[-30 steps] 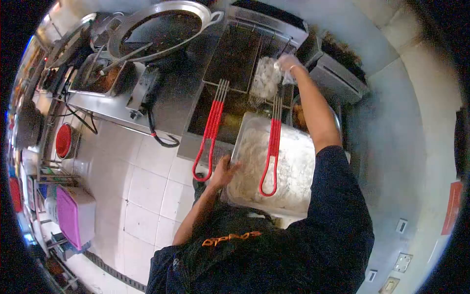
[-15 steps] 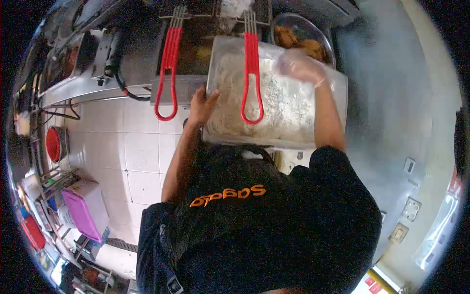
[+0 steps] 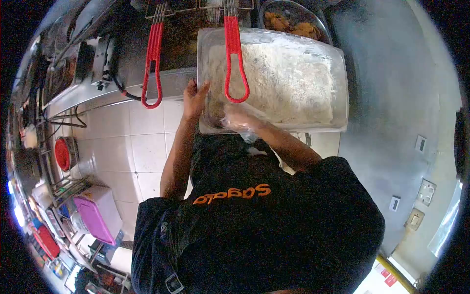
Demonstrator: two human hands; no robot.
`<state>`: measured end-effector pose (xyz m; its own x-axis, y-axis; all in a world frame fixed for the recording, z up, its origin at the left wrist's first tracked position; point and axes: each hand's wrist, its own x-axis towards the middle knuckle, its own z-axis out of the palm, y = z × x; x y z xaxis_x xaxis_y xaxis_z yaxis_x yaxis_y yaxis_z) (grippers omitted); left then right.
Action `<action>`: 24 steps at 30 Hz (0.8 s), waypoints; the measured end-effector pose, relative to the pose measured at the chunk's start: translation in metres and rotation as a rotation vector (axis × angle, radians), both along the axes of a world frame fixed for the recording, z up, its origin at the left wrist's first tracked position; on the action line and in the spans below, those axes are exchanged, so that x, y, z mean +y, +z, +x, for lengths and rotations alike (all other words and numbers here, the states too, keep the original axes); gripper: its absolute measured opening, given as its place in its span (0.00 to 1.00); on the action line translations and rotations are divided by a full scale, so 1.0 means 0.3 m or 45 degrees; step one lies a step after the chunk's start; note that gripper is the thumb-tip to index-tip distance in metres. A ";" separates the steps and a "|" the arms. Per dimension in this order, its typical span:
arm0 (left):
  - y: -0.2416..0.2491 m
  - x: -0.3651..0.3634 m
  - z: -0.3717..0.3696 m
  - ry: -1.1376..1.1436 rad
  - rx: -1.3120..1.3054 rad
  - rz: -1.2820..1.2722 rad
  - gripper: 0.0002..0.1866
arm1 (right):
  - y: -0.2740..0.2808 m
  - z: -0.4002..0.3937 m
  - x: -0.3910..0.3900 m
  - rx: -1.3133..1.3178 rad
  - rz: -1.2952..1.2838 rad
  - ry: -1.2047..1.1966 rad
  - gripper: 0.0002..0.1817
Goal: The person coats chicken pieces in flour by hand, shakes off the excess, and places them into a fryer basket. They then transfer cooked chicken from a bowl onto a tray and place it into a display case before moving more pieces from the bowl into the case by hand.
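A translucent plastic tub [image 3: 338, 110] with a bed of white flour [image 3: 289, 81] in it lies in front of me. My left hand [image 3: 195, 99] grips the tub's left wall, with its thumb along the rim. Inside the tub's near left corner is my right hand [image 3: 240, 119], in a clear plastic glove. It is low at the flour, and motion blur hides how its fingers lie. A red fry-basket handle [image 3: 235, 59] reaches out over the tub, just beyond my right hand.
A second red basket handle [image 3: 153, 63] juts from the fryer on the left. Behind the tub stands a metal bowl [image 3: 325, 36] with fried-looking brown pieces [image 3: 303, 30]. A steel wall panel [image 3: 372, 93] runs along the right. A purple-lidded box [image 3: 93, 220] stands lower left.
My right hand has moved from the tub's far right side to its near left corner. My left hand keeps its hold on the tub's edge. The view has shifted slightly.
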<state>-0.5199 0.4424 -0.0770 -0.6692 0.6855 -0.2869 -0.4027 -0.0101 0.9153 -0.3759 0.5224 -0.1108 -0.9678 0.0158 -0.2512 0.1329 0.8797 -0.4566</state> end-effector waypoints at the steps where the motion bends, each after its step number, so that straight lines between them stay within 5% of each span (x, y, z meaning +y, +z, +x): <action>1: 0.011 -0.002 0.003 -0.002 0.007 -0.002 0.12 | -0.007 -0.015 -0.007 0.000 0.054 0.035 0.16; 15: 0.050 0.001 -0.019 -0.062 0.389 -0.232 0.15 | 0.100 -0.044 0.271 -0.150 -0.999 -0.102 0.10; 18: 0.024 0.006 -0.032 -0.116 0.355 -0.113 0.15 | 0.037 -0.093 0.323 0.010 -1.400 -0.459 0.08; 20: 0.012 0.003 -0.029 -0.112 0.310 -0.074 0.14 | -0.152 -0.138 0.344 0.325 -2.072 -0.516 0.15; 21: 0.006 0.005 -0.030 -0.097 0.263 -0.040 0.13 | -0.275 -0.135 0.319 0.354 -2.064 -0.530 0.15; 24: -0.076 0.009 -0.061 -0.162 0.357 -0.172 0.13 | -0.350 -0.225 0.061 0.779 -0.845 -0.970 0.14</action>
<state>-0.5382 0.4451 -0.1000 -0.6462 0.7370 -0.1982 -0.1256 0.1534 0.9801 -0.4435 0.5405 -0.2158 -0.7273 0.6823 0.0740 0.1214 0.2341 -0.9646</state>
